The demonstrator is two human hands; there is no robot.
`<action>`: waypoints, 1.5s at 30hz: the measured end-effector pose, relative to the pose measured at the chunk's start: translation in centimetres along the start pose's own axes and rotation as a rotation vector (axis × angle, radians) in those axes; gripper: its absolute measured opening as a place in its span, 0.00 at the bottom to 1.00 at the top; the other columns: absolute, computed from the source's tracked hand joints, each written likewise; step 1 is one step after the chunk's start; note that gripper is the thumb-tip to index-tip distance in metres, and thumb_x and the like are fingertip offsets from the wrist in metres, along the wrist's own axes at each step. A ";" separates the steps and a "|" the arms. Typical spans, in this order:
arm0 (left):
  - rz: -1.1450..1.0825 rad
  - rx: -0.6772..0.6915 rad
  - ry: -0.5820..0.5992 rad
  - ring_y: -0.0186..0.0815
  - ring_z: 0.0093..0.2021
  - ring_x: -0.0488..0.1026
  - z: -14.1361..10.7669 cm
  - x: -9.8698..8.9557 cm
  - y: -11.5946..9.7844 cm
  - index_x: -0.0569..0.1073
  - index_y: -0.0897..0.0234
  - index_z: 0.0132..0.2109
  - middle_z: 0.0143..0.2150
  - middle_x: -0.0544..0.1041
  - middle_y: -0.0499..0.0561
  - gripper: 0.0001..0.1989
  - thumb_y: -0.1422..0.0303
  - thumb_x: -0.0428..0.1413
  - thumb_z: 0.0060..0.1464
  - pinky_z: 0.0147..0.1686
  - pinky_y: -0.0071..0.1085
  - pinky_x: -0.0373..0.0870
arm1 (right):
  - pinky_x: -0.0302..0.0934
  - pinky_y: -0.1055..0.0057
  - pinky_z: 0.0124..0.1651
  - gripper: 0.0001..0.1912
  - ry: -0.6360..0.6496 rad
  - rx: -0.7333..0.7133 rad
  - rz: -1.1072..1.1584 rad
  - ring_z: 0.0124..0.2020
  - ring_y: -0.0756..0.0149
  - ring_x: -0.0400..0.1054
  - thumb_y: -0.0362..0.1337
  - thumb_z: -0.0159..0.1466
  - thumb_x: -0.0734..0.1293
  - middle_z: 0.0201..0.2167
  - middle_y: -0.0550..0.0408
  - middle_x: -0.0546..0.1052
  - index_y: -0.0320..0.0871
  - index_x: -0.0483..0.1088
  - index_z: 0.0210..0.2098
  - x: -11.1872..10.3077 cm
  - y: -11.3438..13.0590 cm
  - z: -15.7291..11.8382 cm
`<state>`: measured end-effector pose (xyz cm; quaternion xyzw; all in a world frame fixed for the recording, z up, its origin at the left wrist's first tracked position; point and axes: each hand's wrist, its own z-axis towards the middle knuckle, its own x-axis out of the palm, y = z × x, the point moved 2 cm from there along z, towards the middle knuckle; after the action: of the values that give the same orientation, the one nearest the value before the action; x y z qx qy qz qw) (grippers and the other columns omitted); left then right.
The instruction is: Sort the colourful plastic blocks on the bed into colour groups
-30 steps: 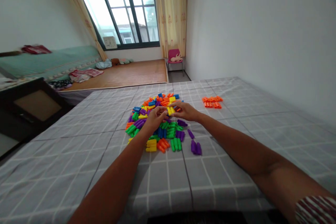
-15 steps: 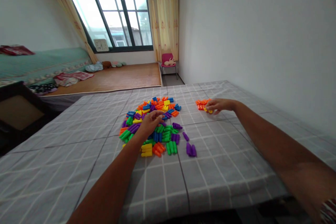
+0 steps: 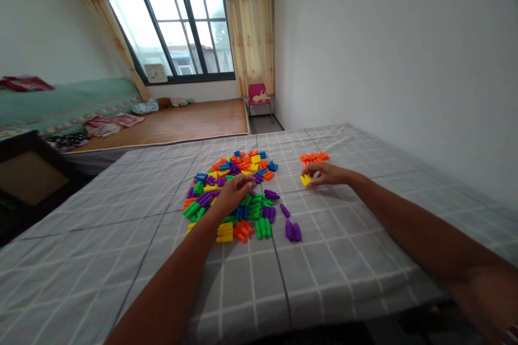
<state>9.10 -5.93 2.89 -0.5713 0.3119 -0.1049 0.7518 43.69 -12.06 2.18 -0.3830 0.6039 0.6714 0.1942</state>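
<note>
My right hand [image 3: 322, 173] has its fingers closed on a yellow plastic building block [image 3: 306, 180] made of joined tubes, low over the cloth. Just beyond it lie several orange building blocks [image 3: 314, 158] in a neat group. Over the right half of a large mixed pile of building blocks [image 3: 210, 188] in orange, blue, purple, green and yellow is my left hand [image 3: 238, 191]. Its fingers are bent and close together, and whatever they hold, if anything, is hidden. Purple blocks [image 3: 293, 230] lie apart at the near right of the pile.
A grey checked cloth [image 3: 348, 259] covers the table, whose near edge drops off in front of me. The white wall [image 3: 396, 64] runs along the right. Behind the table are a low bed [image 3: 190, 118], a pink chair [image 3: 259, 94] and a dark chair [image 3: 32, 178] at left.
My right hand has moved left and a little nearer to me with the yellow building block, away from the orange group, which now shows more fully. The left hand has shifted slightly nearer.
</note>
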 end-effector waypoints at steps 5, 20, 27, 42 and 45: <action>0.017 0.022 0.031 0.38 0.35 0.77 0.0 0.2 0.0 0.73 0.66 0.45 0.39 0.79 0.54 0.18 0.58 0.56 0.53 0.28 0.28 0.70 | 0.64 0.63 0.48 0.28 -0.113 -0.013 -0.152 0.44 0.58 0.70 0.55 0.54 0.69 0.44 0.51 0.77 0.46 0.74 0.48 0.4 -0.5 0.6; 0.079 0.036 0.058 0.37 0.35 0.75 -0.6 0.6 -1.1 0.75 0.67 0.45 0.37 0.79 0.53 0.15 0.61 0.55 0.54 0.34 0.31 0.69 | 0.54 0.41 0.57 0.36 -0.311 0.059 -0.709 0.64 0.45 0.52 0.61 0.63 0.55 0.66 0.50 0.58 0.54 0.54 0.66 -1.4 -7.0 3.7; 0.099 0.045 0.085 0.38 0.38 0.75 -0.7 0.8 -0.8 0.74 0.67 0.46 0.38 0.79 0.54 0.16 0.60 0.54 0.56 0.39 0.33 0.70 | 0.58 0.45 0.54 0.33 -0.307 -0.027 -0.665 0.63 0.46 0.54 0.58 0.64 0.56 0.64 0.49 0.62 0.54 0.58 0.65 -2.3 -8.3 4.9; 0.086 0.027 0.071 0.40 0.40 0.76 -0.8 0.8 -0.8 0.75 0.66 0.46 0.39 0.80 0.54 0.17 0.59 0.55 0.55 0.40 0.33 0.71 | 0.51 0.53 0.63 0.28 -0.505 -0.005 -0.501 0.61 0.57 0.60 0.47 0.70 0.48 0.58 0.46 0.70 0.44 0.67 0.58 -7.2 -10.7 6.0; 0.093 0.042 0.079 0.40 0.40 0.76 -0.7 0.8 -0.8 0.75 0.66 0.46 0.39 0.80 0.54 0.16 0.59 0.55 0.55 0.40 0.33 0.71 | 0.55 0.53 0.61 0.26 -0.502 0.126 -0.416 0.58 0.55 0.64 0.50 0.68 0.52 0.55 0.47 0.73 0.45 0.71 0.53 -8.6 -12.0 4.6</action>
<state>9.43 -7.18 3.26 -0.5356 0.3653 -0.0990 0.7549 56.49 -3.57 0.56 -0.3081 0.4862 0.6522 0.4933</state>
